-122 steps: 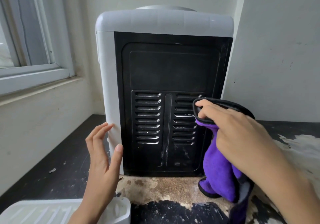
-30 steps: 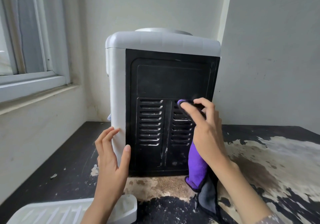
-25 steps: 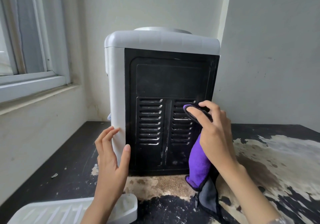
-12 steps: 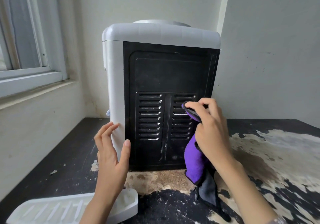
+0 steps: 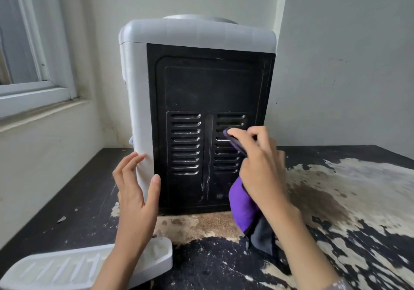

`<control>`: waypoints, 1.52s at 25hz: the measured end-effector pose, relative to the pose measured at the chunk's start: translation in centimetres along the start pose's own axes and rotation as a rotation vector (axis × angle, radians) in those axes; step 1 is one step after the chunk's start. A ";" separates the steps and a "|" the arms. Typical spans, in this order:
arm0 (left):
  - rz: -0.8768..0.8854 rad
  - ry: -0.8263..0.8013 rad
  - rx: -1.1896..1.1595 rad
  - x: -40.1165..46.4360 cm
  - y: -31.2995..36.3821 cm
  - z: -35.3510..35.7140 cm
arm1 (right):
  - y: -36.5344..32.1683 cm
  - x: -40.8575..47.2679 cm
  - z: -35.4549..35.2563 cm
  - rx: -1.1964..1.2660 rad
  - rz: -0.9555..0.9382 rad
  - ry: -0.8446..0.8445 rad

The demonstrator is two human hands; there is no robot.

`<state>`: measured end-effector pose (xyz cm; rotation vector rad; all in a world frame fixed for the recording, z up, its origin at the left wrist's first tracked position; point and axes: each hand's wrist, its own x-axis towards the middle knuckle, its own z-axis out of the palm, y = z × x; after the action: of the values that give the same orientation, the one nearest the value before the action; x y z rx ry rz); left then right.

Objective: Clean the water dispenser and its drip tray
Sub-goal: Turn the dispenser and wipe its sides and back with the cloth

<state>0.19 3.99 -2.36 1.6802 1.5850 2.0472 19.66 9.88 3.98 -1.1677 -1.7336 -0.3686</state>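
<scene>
A white water dispenser [image 5: 197, 36] stands upright on a worn, dark counter [image 5: 336, 200], its black back panel [image 5: 208, 88] turned toward the camera and a corner of pale walls behind it. The panel's lower half carries two columns of vent slots [image 5: 185, 144].

At about 3 o'clock from the panel's centre rib, the person's right hand [image 5: 262, 168] grips a purple cloth [image 5: 242, 204]. The index finger and thumb are curled over a fold of the fabric and press it against the right column of slots. The other fingers are bent around the bunched cloth. The rest of the cloth hangs down below the palm, purple on one face and grey with a dark hem on the other, its lower end reaching the counter toward 5 o'clock of the dispenser.

The left hand [image 5: 136, 191] rests against the dispenser's lower left edge, at roughly 8 o'clock of the unit. Its fingers are straight and lie on the white side wall. The thumb is spread across the seam onto the black panel, so the corner sits in the open span of the hand; it grasps nothing.

The white drip tray [image 5: 67, 269] lies detached on the counter at 7 o'clock, near the bottom of the view, its slotted top face up and partly hidden by the left forearm. A window frame [image 5: 33, 88] fills the wall at 9 o'clock.
</scene>
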 end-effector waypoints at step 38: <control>-0.005 -0.011 0.007 0.1 -0.1 -0.1 | 0.0 -0.5 -1.2 0.851 0.314 -0.385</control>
<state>0.03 3.96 -2.34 1.6858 1.5927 2.0288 20.31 8.77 4.11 -0.8625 -1.6996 0.7676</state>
